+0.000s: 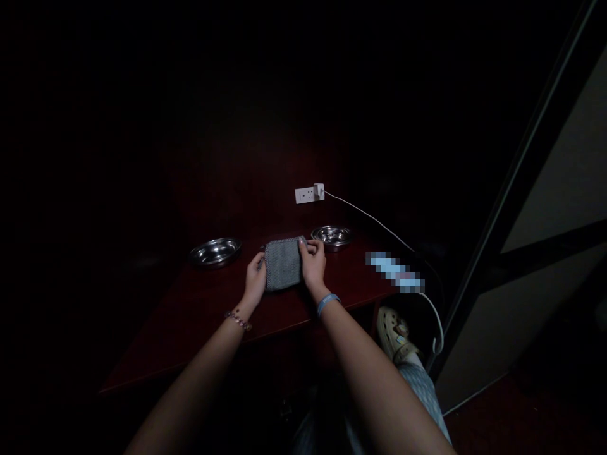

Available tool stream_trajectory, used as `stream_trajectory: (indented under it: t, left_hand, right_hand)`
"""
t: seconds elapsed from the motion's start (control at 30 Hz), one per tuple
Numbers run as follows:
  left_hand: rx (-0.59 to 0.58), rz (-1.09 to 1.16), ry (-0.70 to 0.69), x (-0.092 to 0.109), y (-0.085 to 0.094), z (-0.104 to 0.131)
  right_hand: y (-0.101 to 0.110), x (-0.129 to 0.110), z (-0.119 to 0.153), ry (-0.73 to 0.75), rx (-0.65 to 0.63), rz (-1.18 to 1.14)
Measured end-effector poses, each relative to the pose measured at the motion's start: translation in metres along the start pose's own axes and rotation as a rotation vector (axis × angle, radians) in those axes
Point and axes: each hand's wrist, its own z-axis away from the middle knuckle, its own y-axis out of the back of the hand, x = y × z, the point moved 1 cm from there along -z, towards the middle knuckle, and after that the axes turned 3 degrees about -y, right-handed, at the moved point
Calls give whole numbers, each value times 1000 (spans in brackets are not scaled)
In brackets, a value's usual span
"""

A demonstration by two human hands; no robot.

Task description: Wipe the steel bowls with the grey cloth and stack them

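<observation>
Between my two hands is a grey woven cloth (283,264), folded into a rough square and held up over the dark red tabletop (199,322). My left hand (255,278) pinches its left edge. The upper right corner is gripped by my right hand (313,262), thumb on the near face and fingers partly behind. A shiny metal bowl (215,253) sits on the table to the left of the cloth. Behind my right hand stand more metal bowls (332,237), which look nested. The fingers behind the cloth are partly hidden.
A white socket plate (304,195) with a plugged-in charger (319,190) is on the back wall. Its white cable (374,218) runs right toward a blurred-out light blue object (396,272) on the table. My foot in a beige clog (394,335) rests below the table's right end.
</observation>
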Motion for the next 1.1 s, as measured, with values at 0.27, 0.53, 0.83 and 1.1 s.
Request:
stream_trajectory:
  t: [0.27, 0.53, 0.83, 1.1]
  left_hand:
    - [8, -41, -47, 0, 0, 0]
    - [47, -31, -47, 0, 2, -1]
    - [25, 2, -36, -6, 3, -2]
    - [74, -49, -132, -5, 2, -3]
  right_hand:
    - [3, -4, 5, 171, 32, 150]
    - [8, -6, 4, 150, -32, 187]
    - [14, -14, 4, 297, -196, 549]
    - [-10, -42, 36, 416, -109, 655]
